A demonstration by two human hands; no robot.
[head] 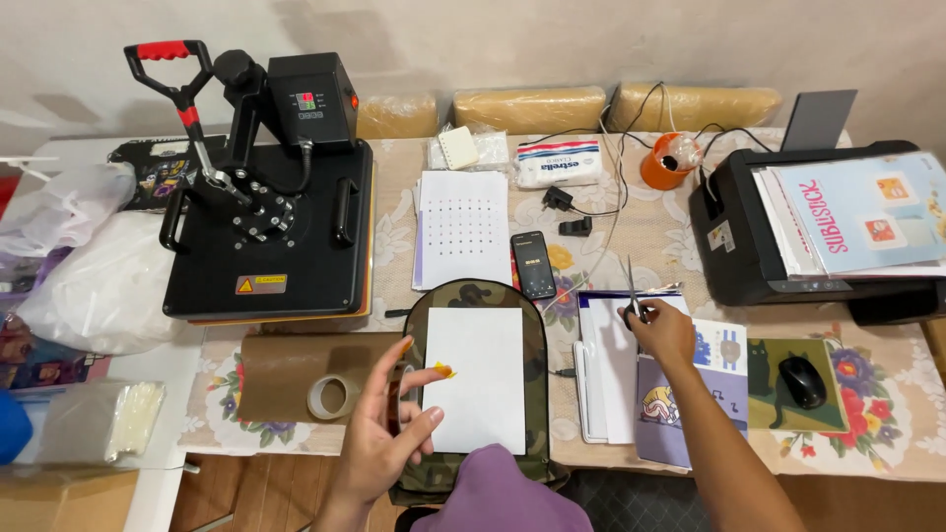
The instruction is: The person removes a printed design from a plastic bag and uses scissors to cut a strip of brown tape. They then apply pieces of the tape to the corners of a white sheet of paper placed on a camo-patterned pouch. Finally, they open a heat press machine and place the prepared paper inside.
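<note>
My left hand (382, 433) is raised over the table's front edge, gripping a thin amber tape roll (396, 406) edge-on. A short yellow strip of tape (443, 370) sticks out from its fingertip, over a white paper sheet (478, 379). The sheet lies on a camouflage bag (473, 296) in front of me. My right hand (662, 333) is to the right of the bag, shut on a pair of scissors (631, 291) with the blades pointing away from me. Below that hand lie white sheets (609, 379) and printed cards (658, 409).
A black heat press (271, 212) with a red handle stands at the back left. A clear tape roll (332, 396) rests on a brown sheet (281, 369). A phone (533, 264), a dotted sheet (461, 229), a black printer (788, 236) and a mouse (801, 381) lie around.
</note>
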